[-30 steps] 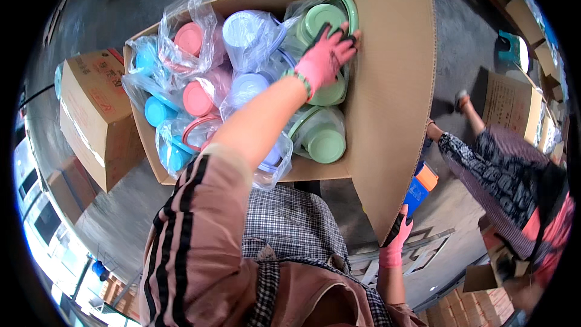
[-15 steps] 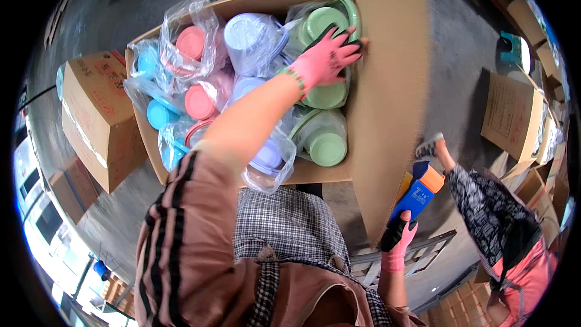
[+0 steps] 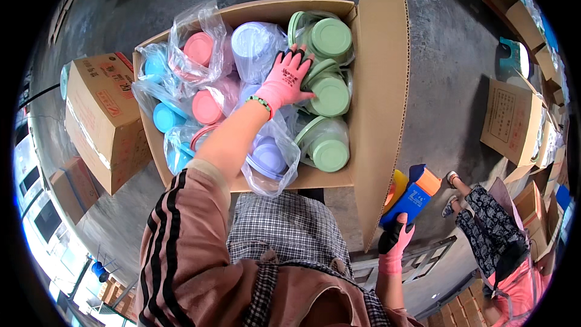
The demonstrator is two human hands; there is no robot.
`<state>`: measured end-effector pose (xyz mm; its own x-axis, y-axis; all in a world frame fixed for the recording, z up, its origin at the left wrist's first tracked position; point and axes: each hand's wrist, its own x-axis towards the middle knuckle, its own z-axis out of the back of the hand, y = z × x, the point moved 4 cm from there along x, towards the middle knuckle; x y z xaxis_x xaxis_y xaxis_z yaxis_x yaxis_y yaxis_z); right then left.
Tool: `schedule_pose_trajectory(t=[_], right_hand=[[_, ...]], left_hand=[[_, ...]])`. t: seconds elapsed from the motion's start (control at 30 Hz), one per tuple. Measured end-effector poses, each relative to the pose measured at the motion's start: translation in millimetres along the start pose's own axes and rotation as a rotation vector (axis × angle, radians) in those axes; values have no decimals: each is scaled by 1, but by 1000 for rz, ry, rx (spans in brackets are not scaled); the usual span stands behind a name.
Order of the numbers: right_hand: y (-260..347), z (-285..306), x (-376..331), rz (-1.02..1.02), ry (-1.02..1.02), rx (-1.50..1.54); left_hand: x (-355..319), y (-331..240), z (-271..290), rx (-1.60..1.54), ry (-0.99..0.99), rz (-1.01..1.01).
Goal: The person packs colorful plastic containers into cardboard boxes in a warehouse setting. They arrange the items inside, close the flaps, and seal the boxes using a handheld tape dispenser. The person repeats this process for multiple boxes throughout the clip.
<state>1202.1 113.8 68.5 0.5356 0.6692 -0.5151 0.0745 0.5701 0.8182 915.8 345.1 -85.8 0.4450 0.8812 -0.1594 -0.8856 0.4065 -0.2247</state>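
An open cardboard box (image 3: pixel 327 179) in front of me is packed with round plastic wares in clear bags. Blue ones (image 3: pixel 164 117) are at the left, then pink (image 3: pixel 207 106), purple (image 3: pixel 249 42), and green ones (image 3: pixel 331 95) along the right. My left hand (image 3: pixel 286 82), in a pink glove with black fingertips, lies with fingers spread over the purple and green wares, gripping nothing. Beside the raised right flap (image 3: pixel 382 103), my gloved right hand (image 3: pixel 396 243) is closed round a blue and orange tape dispenser (image 3: pixel 414 197). A yellow roll (image 3: pixel 396 189) shows behind the dispenser, partly hidden by the flap.
A taped cardboard box (image 3: pixel 103 115) stands close at the left. Another box (image 3: pixel 509 120) sits on the grey floor at the right, near a teal object (image 3: pixel 514 56). A person (image 3: pixel 496 236) in patterned trousers is at the lower right.
My left hand has moved left, from the far green wares toward the purple ones. The flap leans less far outward, and the person at the right has shifted. The dispenser stays in my right hand.
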Motion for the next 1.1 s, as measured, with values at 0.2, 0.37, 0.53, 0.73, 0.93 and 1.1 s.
schedule_pose_trajectory(t=[0.2, 0.37, 0.53, 0.73, 0.93, 1.1], right_hand=[[6, 2, -2, 29, 31, -38], [23, -10, -10, 47, 67, 34], [39, -33, -14, 51, 226, 239], [45, -64, -28, 94, 282, 153], [35, -85, -29, 86, 312, 126], [29, -118, -33, 106, 363, 87]], left_hand=[[2, 3, -4, -68, -107, 65], [-131, -94, 26, -295, 68, -330], [-187, -44, -1, -37, 222, 131], [-235, -6, -13, -333, -37, 885], [-193, -51, -28, -272, 1, 492], [-149, -39, -37, -346, 136, 515]])
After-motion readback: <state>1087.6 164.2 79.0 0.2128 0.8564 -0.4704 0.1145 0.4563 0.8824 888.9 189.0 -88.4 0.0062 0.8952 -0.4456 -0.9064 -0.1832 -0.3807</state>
